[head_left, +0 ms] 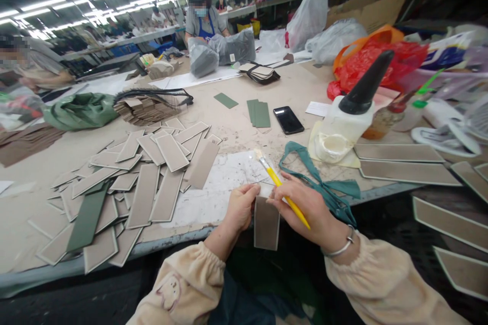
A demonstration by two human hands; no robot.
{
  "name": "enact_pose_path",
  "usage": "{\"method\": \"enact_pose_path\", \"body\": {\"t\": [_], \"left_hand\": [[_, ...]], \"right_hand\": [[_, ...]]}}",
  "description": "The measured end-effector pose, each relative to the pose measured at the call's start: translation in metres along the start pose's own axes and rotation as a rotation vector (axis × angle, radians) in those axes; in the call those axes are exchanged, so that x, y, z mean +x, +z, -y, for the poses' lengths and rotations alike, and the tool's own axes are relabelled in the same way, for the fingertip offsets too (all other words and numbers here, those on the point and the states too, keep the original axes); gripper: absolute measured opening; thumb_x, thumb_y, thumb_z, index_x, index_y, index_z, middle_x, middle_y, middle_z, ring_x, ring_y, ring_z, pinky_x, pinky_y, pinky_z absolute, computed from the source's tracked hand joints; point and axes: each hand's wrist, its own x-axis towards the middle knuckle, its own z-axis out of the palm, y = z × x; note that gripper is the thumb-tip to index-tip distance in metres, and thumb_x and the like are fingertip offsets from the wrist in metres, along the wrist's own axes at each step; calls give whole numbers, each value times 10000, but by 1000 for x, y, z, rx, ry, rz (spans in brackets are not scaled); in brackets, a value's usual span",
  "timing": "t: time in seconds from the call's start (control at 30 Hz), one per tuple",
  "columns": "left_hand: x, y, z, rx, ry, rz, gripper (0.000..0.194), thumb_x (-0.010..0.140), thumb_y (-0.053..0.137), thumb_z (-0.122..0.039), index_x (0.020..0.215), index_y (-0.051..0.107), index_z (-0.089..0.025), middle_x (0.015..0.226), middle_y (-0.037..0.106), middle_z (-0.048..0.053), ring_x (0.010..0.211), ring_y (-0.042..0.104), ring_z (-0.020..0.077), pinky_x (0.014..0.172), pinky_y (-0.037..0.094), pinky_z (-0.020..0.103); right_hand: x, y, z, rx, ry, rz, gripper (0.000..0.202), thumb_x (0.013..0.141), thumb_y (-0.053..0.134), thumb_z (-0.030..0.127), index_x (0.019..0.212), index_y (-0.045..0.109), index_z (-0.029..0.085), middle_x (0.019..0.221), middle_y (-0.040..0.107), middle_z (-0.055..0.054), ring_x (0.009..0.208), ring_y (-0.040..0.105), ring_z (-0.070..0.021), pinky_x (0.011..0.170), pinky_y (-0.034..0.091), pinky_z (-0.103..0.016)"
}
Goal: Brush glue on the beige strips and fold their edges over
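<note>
A taupe rectangular piece with a pale edge (pixel 266 226) hangs over the table's front edge, its top end pinched by my left hand (pixel 241 208). My right hand (pixel 305 208) grips a yellow-handled brush (pixel 284 190) between its fingers, bristles pointing up and away to the left. Fingers of that same hand also touch the upper right corner of the piece. Left of my hands lies a loose heap of similar taupe pieces (pixel 143 195), with a dark green strip (pixel 89 216) on top. Under the heap's right side is a stained white sheet (pixel 224 177).
A white bottle with a black cone (pixel 343 122) stands right, beside a teal cloth (pixel 320 177). Beyond are a phone (pixel 288 120), green pieces (pixel 259 113) and a red bag (pixel 385 71). More taupe pieces (pixel 407 172) lie right. A co-worker (pixel 206 20) sits opposite.
</note>
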Motion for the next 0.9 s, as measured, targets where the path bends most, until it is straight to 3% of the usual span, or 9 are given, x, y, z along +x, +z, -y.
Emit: {"method": "enact_pose_path", "body": {"t": [0.13,0.27,0.37,0.53,0.9], "left_hand": [[-1,1,3,41,45,-14,278,642,784,-352,665,643,-113,554,572,-11,487,469,76,481,352,191],[-6,4,-4,-31,14,37,292,622,800,-360,655,634,-121,562,574,-10,495,492,82,503,386,199],[-8,4,-7,-57,-6,68,312,611,813,-374,676,647,-117,595,605,5,526,538,99,534,425,216],[-9,2,-7,-42,-32,115,364,607,824,-410,741,684,-101,660,657,36,561,581,117,559,457,233],[-10,4,-6,-23,-28,114,417,550,859,-437,696,668,-97,591,619,9,511,535,87,515,444,209]], "right_hand": [[1,1,2,-18,-13,-3,170,876,517,90,929,493,249,831,613,18,780,611,-140,1058,407,-454],[1,2,-6,-57,134,-102,117,876,546,128,905,510,236,798,596,5,753,603,-153,826,506,-328],[0,2,-9,-72,171,-116,102,874,561,138,897,522,229,807,596,-1,749,597,-152,711,483,-279],[0,2,-11,-85,193,-127,121,865,579,125,884,511,223,808,589,8,745,589,-136,701,458,-254],[2,0,-12,-49,239,-135,110,864,584,138,859,510,220,783,573,19,723,577,-129,693,441,-245]]}}
